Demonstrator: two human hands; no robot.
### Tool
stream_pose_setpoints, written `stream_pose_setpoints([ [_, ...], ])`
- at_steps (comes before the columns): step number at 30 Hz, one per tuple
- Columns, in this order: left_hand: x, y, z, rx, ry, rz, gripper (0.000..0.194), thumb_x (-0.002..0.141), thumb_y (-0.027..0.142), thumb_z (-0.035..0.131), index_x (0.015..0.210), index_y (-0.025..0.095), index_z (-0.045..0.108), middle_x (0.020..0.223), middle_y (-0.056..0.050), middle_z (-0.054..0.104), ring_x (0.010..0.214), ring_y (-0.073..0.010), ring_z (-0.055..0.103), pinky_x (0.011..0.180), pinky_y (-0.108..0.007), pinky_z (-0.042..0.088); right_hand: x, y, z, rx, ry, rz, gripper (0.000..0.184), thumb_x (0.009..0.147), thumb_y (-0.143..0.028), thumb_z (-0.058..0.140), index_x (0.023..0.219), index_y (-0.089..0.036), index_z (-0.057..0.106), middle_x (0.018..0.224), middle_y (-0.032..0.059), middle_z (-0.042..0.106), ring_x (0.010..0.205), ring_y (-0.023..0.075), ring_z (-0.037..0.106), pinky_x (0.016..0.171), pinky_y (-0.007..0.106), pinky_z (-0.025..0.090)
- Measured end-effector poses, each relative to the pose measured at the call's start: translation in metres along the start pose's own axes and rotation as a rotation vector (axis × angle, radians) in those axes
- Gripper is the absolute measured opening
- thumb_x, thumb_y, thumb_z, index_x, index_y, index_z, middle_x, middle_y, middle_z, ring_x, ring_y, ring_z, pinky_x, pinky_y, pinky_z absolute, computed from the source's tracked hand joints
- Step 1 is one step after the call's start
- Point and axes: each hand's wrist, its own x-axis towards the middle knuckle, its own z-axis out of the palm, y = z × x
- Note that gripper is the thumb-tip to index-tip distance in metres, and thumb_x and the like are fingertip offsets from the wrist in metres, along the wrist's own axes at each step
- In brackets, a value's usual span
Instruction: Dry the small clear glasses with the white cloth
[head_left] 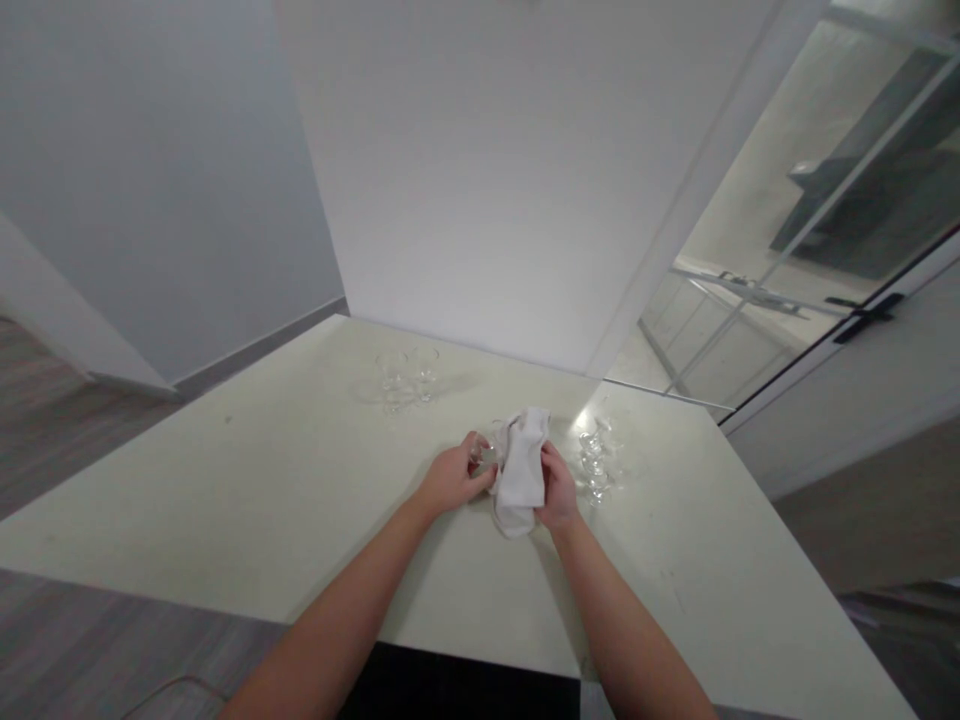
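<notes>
My left hand (454,478) is closed around the end of a clear glass (481,453), which lies tilted sideways above the table. A white cloth (523,465) covers the glass's other end and hangs down in folds. From the right, my right hand (557,487) grips the cloth, its fingers partly hidden behind it. Whether those fingers also press on the glass through the cloth, I cannot tell. Just right of that hand stands a row of clear glasses (595,462). Farther back on the left is a small group of clear stemmed glasses (407,375).
The pale table (247,480) reaches to a white wall panel (480,200) at the back. A glazed door with a black handle (868,318) stands beyond its right edge. A thin cable (176,682) lies on the floor at lower left.
</notes>
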Motion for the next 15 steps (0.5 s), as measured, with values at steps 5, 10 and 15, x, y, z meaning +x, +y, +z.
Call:
stream_pose_setpoints([
  [5, -0.001, 0.004, -0.004, 0.116, -0.026, -0.019, 0.035, 0.083, 0.048, 0.052, 0.104, 0.021, 0.048, 0.067, 0.002, 0.059, 0.058, -0.0154, 0.054, 0.056, -0.024, 0.032, 0.004, 0.005, -0.002, -0.348, -0.090, -0.151, 0.023, 0.072, -0.021, 0.062, 0.092, -0.023, 0.071, 0.104, 0.0033, 0.068, 0.098, 0.0212, 0.060, 0.074, 0.028, 0.050],
  [10, 0.000, 0.005, -0.005, 0.158, -0.048, -0.015, 0.037, 0.084, 0.050, 0.049, 0.106, 0.021, 0.047, 0.071, -0.001, 0.063, 0.063, -0.0181, 0.059, 0.058, -0.025, 0.033, 0.005, 0.006, -0.003, -0.566, -0.181, -0.313, 0.039, 0.071, -0.021, 0.064, 0.110, -0.025, 0.065, 0.122, 0.0066, 0.057, 0.108, 0.0238, 0.055, 0.081, 0.030, 0.051],
  [15, -0.003, 0.000, -0.002, 0.197, -0.123, 0.075, 0.040, 0.079, 0.041, 0.057, 0.111, 0.019, 0.047, 0.078, -0.006, 0.067, 0.068, -0.0222, 0.062, 0.060, -0.028, 0.036, -0.001, 0.018, 0.001, -0.550, -0.281, -0.331, 0.062, 0.066, -0.022, 0.069, 0.125, -0.027, 0.051, 0.116, 0.0068, 0.058, 0.098, 0.0237, 0.058, 0.080, 0.033, 0.051],
])
